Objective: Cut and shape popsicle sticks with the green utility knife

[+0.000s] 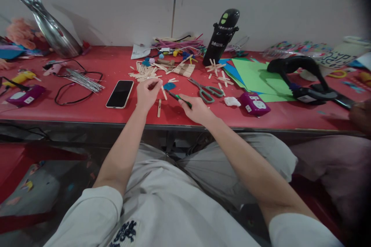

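While left hand [147, 93] grip pinches wooden stick [159, 81], right hand [197, 109] grip closed round green-handled cutter [180, 98]; black bottle [220, 38] reads "DAWN".

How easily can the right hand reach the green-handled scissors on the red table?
Probably yes: the scissors lie close beyond the right hand on the red table, with nothing between them. But that hand already grips a green-handled tool, which it would likely have to put down first.
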### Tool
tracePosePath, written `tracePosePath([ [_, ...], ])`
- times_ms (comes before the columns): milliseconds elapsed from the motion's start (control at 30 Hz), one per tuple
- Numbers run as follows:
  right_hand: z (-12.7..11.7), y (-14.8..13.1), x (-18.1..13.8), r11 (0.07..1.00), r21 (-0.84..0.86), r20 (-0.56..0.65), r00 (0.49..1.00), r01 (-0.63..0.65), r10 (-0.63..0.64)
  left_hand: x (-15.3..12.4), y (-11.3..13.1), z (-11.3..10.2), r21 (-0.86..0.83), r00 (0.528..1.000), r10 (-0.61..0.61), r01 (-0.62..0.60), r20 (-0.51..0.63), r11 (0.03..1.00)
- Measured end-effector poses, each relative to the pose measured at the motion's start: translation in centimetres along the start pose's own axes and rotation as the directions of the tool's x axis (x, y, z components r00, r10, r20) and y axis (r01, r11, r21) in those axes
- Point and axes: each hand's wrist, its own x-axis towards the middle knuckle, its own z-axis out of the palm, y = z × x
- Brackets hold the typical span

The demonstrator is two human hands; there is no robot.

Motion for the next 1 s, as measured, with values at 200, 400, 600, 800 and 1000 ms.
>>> tracePosePath([
  [200, -0.1, -0.2, -0.3, 1.0, 0.001, -0.03, 1.0, 0.009, -0.009, 0.2, -0.5, 0.0, 0.023, 0.999, -0.038, 0.038, -0.021, 0.999],
  [400, -0.3, -0.3, -0.7, 1.0, 0.012, -0.072, 0.997, 0.019, -0.019, 0.4, -1.2, 0.0, 0.065, 0.996, -0.08, 0.083, -0.041, 0.994],
  [600, -0.2, -0.4, -0.5, 1.0, -0.003, -0.047, 0.999, 0.014, -0.014, 0.2, -0.8, 0.1, 0.054, 0.997, -0.08, 0.08, 0.012, 0.995],
  [800, -0.2, -0.6, -0.5, 1.0, -0.026, -0.02, 1.0, 0.0, 0.0, 0.2, -0.6, 0.1, 0.056, 0.997, -0.074, 0.073, 0.019, 0.996],
  [1000, -0.2, -0.7, -0.5, 0.999, -0.046, -0.008, 1.0, -0.01, 0.009, 0.1, -0.5, 0.2, 0.044, 0.998, -0.066, 0.065, 0.024, 0.997],
])
